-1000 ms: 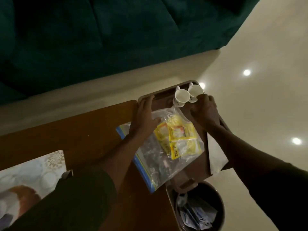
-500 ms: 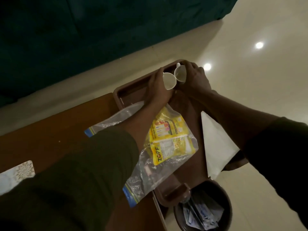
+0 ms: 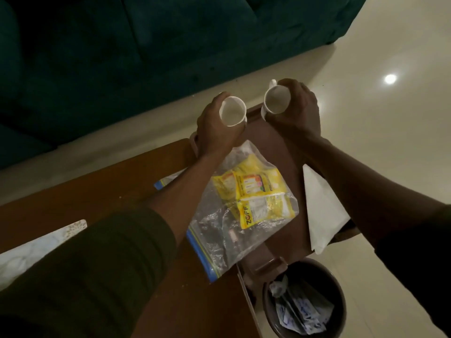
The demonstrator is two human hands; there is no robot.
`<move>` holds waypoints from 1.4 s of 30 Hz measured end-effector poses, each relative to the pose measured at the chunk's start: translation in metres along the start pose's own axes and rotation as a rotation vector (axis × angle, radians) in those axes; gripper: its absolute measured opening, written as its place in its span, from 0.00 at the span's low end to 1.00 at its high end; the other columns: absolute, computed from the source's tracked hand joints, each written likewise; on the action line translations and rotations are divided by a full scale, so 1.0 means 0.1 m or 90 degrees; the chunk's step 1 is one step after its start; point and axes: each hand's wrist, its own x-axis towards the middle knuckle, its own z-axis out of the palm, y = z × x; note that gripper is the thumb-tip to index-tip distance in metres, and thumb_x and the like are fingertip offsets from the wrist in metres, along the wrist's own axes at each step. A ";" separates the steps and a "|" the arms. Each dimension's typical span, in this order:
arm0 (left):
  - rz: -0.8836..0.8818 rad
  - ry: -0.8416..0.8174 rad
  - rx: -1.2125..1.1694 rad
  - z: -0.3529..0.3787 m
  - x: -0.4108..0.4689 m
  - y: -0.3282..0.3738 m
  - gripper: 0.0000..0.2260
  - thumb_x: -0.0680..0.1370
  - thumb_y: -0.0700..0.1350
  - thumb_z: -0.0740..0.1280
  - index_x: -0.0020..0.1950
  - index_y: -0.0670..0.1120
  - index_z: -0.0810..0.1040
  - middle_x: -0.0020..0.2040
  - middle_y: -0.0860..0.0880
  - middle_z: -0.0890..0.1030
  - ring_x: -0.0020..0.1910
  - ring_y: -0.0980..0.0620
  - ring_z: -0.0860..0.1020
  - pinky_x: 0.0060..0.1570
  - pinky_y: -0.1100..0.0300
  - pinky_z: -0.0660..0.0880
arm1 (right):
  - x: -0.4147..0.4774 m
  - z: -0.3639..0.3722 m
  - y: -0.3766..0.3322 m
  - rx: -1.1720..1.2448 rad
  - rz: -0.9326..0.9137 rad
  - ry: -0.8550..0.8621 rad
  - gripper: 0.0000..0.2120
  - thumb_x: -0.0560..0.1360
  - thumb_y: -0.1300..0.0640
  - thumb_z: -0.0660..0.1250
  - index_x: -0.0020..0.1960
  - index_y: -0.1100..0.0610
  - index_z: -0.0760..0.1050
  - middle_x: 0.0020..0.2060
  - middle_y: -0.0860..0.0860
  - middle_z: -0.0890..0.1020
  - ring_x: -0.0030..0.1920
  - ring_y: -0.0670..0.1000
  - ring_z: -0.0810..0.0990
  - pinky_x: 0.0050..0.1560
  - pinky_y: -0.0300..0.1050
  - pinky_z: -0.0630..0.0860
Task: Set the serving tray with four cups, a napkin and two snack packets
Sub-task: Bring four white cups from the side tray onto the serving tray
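White cups, one per hand: left cup (image 3: 232, 111) gripped in left hand (image 3: 214, 128), right cup (image 3: 277, 100) in right hand (image 3: 299, 111), both above brown tray's (image 3: 273, 142) far end. Yellow snack packets (image 3: 256, 193) bagged on tray; white napkin (image 3: 322, 208) at right edge.

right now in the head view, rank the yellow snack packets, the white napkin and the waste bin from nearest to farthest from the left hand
Measured from the left hand:
1. Yellow snack packets, inside the clear bag just below the hand on the tray.
2. White napkin, at the tray's right edge.
3. Waste bin, on the floor at the bottom of the view.
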 end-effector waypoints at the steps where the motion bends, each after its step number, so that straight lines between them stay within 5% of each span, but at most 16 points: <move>1: 0.002 0.005 0.000 -0.14 -0.04 -0.02 0.27 0.69 0.50 0.76 0.67 0.50 0.74 0.64 0.51 0.78 0.63 0.50 0.75 0.60 0.58 0.72 | -0.05 0.02 -0.13 -0.001 -0.013 -0.007 0.26 0.66 0.50 0.73 0.61 0.57 0.73 0.58 0.54 0.79 0.56 0.57 0.76 0.51 0.45 0.72; 11: -0.012 0.071 0.016 -1.74 -0.72 -0.68 0.28 0.68 0.51 0.77 0.66 0.49 0.75 0.63 0.50 0.80 0.61 0.52 0.77 0.59 0.59 0.74 | -0.96 0.58 -1.67 0.030 -0.091 -0.104 0.26 0.65 0.53 0.73 0.62 0.54 0.72 0.57 0.52 0.78 0.57 0.56 0.75 0.48 0.41 0.65; 19: -0.066 0.155 0.031 -3.40 -1.58 -1.35 0.28 0.69 0.53 0.76 0.67 0.52 0.73 0.65 0.53 0.78 0.60 0.54 0.76 0.57 0.62 0.73 | -1.98 1.23 -3.06 0.080 -0.173 -0.185 0.28 0.68 0.50 0.74 0.65 0.53 0.71 0.61 0.51 0.77 0.59 0.54 0.75 0.55 0.48 0.73; 27: -0.151 0.268 0.112 -4.71 -2.72 -2.24 0.26 0.69 0.51 0.77 0.65 0.46 0.76 0.61 0.48 0.81 0.60 0.54 0.78 0.62 0.57 0.73 | -3.17 2.00 -4.24 0.112 -0.296 -0.299 0.31 0.62 0.58 0.78 0.64 0.55 0.73 0.59 0.51 0.80 0.57 0.53 0.78 0.53 0.42 0.74; 30: -0.178 0.235 0.153 -4.88 -3.08 -2.58 0.27 0.67 0.47 0.79 0.63 0.44 0.76 0.59 0.46 0.82 0.59 0.48 0.79 0.61 0.63 0.68 | -3.59 2.21 -4.35 0.116 -0.300 -0.374 0.32 0.61 0.60 0.76 0.64 0.54 0.73 0.58 0.51 0.78 0.57 0.54 0.77 0.50 0.46 0.78; 33: -0.199 0.240 0.137 -4.86 -3.36 -2.88 0.23 0.66 0.45 0.79 0.59 0.45 0.78 0.54 0.49 0.84 0.54 0.53 0.80 0.58 0.75 0.66 | -3.92 2.41 -4.26 0.059 -0.296 -0.448 0.32 0.62 0.58 0.74 0.66 0.51 0.71 0.61 0.51 0.75 0.60 0.54 0.76 0.55 0.51 0.78; 37: -0.257 0.174 0.073 -4.71 -3.59 -3.23 0.22 0.68 0.47 0.76 0.61 0.46 0.76 0.54 0.48 0.83 0.54 0.48 0.81 0.55 0.48 0.78 | -4.22 2.62 -4.01 -0.063 -0.341 -0.499 0.31 0.63 0.58 0.69 0.66 0.49 0.71 0.58 0.51 0.77 0.63 0.55 0.71 0.62 0.50 0.70; 42: -0.291 0.139 0.128 -4.56 -3.69 -3.47 0.28 0.69 0.47 0.76 0.66 0.46 0.73 0.58 0.45 0.82 0.57 0.45 0.80 0.54 0.54 0.77 | -4.29 2.73 -3.83 -0.040 -0.320 -0.586 0.35 0.61 0.65 0.70 0.66 0.48 0.70 0.63 0.51 0.74 0.64 0.55 0.72 0.48 0.50 0.79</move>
